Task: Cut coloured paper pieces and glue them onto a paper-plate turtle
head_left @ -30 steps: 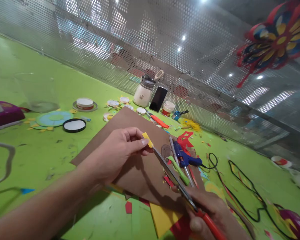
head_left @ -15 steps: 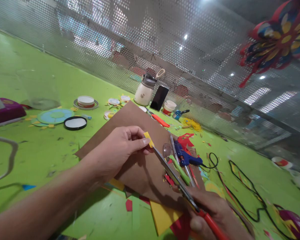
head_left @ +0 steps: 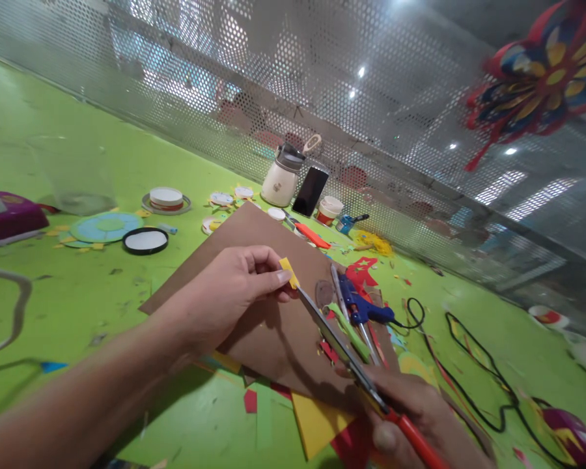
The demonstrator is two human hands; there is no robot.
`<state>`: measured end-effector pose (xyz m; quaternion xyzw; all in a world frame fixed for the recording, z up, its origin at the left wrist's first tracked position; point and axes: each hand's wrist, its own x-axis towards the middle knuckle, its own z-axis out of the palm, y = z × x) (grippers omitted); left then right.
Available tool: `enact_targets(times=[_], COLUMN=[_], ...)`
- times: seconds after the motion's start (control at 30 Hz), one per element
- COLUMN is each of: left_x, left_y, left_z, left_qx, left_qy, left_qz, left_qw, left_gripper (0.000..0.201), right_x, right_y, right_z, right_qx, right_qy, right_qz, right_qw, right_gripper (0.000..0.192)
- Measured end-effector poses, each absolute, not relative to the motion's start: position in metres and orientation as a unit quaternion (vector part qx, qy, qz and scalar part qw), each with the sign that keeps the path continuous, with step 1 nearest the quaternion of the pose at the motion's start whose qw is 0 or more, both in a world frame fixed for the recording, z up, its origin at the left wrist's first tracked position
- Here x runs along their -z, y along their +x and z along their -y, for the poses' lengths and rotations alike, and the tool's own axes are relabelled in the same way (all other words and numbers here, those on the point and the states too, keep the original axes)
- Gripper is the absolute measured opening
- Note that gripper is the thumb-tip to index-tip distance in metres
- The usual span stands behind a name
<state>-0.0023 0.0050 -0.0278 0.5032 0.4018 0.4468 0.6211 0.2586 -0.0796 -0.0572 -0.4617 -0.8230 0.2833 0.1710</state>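
Note:
Between the thumb and fingers of my left hand (head_left: 247, 277) is a small yellow paper piece (head_left: 288, 270), held above a brown sheet of card (head_left: 254, 332). My right hand (head_left: 415, 417) grips red-handled scissors (head_left: 339, 348) at the lower right. Their blades look nearly closed and point up and left, with the tips touching the lower edge of the yellow paper. Just beyond the blades, a blue glue gun (head_left: 364, 303) lies on the card beside a light green tool (head_left: 351, 332) and red paper scraps (head_left: 364, 270).
An orange-handled cutter (head_left: 312, 234), a phone (head_left: 311, 191) and a white bottle (head_left: 279, 182) stand or lie farther back. A black cord (head_left: 483, 365) winds across the green table (head_left: 200, 417) on the right. Blue paper discs (head_left: 106, 227) and a black ring (head_left: 145, 241) lie left.
The brown card has shifted slightly down and left under my hands. Both hands, the yellow paper and the scissors keep nearly the same pose.

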Motion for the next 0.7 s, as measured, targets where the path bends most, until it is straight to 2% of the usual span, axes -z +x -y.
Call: enact_targets(times=[0.13, 0.27, 0.5, 0.7], left_x=[0.028, 0.030, 0.030, 0.029], left_y=[-0.003, -0.003, -0.003, -0.003], left_z=[-0.005, -0.006, -0.007, -0.008], left_qx=[-0.444, -0.441, -0.448, -0.453], left_qy=[0.504, 0.510, 0.509, 0.513], left_qz=[-0.404, -0.405, -0.400, -0.395], left_qw=[0.622, 0.617, 0.617, 0.613], left_gripper=[0.014, 0.015, 0.013, 0.014], right_x=[0.053, 0.053, 0.049, 0.049], right_y=[0.250, 0.245, 0.247, 0.240], right_z=[0.080, 0.083, 0.081, 0.088], right_qx=[-0.299, -0.288, -0.286, -0.293], right_qy=[-0.458, -0.483, -0.457, -0.505], right_qz=[0.818, 0.799, 0.821, 0.779], right_qw=[0.180, 0.215, 0.187, 0.228], right_gripper=[0.054, 0.059, 0.054, 0.058])
